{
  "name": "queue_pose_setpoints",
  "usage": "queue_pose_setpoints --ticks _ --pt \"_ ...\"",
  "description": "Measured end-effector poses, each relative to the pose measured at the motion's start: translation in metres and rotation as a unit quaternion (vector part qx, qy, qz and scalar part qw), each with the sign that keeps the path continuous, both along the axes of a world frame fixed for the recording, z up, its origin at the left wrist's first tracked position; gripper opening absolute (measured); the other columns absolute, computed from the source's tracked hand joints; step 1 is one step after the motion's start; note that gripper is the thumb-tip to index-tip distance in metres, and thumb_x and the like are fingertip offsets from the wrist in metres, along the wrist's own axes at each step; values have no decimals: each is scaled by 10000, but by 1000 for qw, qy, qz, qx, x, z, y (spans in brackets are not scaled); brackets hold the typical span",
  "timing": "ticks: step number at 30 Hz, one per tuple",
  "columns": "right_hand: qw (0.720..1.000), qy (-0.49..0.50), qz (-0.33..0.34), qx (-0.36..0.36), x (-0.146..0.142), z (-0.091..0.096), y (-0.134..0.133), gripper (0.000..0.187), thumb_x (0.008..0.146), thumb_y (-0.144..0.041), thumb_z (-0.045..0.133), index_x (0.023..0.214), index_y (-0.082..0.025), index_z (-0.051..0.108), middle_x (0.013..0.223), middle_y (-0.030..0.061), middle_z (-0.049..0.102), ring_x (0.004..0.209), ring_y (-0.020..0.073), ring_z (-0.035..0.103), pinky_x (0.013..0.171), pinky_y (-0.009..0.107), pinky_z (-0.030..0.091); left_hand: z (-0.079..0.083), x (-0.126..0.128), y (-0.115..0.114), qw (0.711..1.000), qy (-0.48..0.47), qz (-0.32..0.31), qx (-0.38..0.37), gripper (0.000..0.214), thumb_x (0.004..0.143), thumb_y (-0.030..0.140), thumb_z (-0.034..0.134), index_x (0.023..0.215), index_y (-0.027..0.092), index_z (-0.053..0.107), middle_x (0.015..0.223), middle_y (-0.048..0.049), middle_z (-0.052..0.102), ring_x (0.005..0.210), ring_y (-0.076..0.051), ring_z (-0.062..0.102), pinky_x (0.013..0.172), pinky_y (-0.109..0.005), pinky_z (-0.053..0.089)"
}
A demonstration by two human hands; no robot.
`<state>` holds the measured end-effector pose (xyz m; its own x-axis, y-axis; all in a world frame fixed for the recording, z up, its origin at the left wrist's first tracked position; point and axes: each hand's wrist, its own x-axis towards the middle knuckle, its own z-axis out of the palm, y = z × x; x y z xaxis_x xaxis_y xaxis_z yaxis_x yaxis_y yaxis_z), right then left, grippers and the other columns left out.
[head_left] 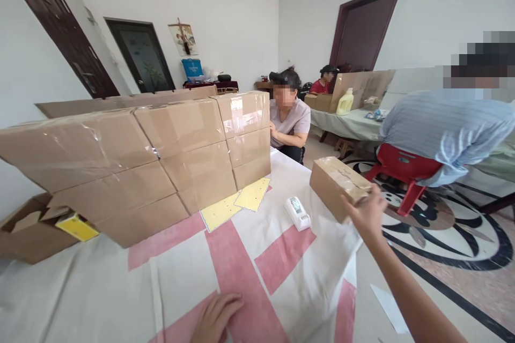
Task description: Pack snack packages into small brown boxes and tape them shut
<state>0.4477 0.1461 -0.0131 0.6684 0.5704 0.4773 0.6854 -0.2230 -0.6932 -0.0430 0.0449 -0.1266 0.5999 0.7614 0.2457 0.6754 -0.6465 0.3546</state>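
Observation:
My right hand [368, 210] is wrapped around the near end of a long brown cardboard box [332, 187], thumb on one side and fingers on the other. The box, taped along its top, sits at the table's right edge. Low in the view, my left hand [217, 317] lies on the red-and-white tablecloth [181, 278], fingers loosely bent, holding nothing. A small white tape dispenser [298, 213] stands between the box and two yellow sheets [221, 210]. Those sheets lie against a stacked wall of taped cardboard boxes [201, 155].
An open carton [28, 236] with a yellow box [78, 226] stands at the left. Behind the stack crouches a person [292, 118]. Another person [438, 128] sits on a red plastic chair [406, 166] at the right, by a table with a yellow jug [345, 102].

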Motion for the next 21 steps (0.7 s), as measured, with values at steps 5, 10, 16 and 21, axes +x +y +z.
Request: queue_pose_setpoints --ticks 5,10,16,21 --pt "974 -17 138 -177 -37 20 127 1248 742 -447 766 1606 -59 -48 1558 379 211 1422 467 399 1063 534 409 -2 8 10 980 68 -44 179 456 872 622 649 1220 332 694 1183 -32 762 1009 -238 715 839 -330 587" --pt "961 -13 182 -209 -91 57 177 1107 794 -353 720 1611 -75 26 1588 426 137 1277 473 565 989 581 449 15 15 -2 974 29 -46 220 275 859 476 709 1028 258 702 1107 -36 769 959 -232 709 799 -334 590" --pt "919 -95 353 -150 -228 47 134 539 887 -277 537 1382 -64 522 1397 289 532 1252 393 566 1022 553 432 61 -56 -29 989 -42 19 137 185 925 186 491 889 239 664 1170 -65 729 1108 -243 638 934 -420 547" --pt "775 -115 608 -131 -389 21 84 170 842 -206 562 886 -174 723 947 95 750 884 240 695 878 392 539 83 -194 -6 940 -149 272 139 257 948 248 489 720 231 606 1118 -79 714 1086 -262 622 967 -461 496"
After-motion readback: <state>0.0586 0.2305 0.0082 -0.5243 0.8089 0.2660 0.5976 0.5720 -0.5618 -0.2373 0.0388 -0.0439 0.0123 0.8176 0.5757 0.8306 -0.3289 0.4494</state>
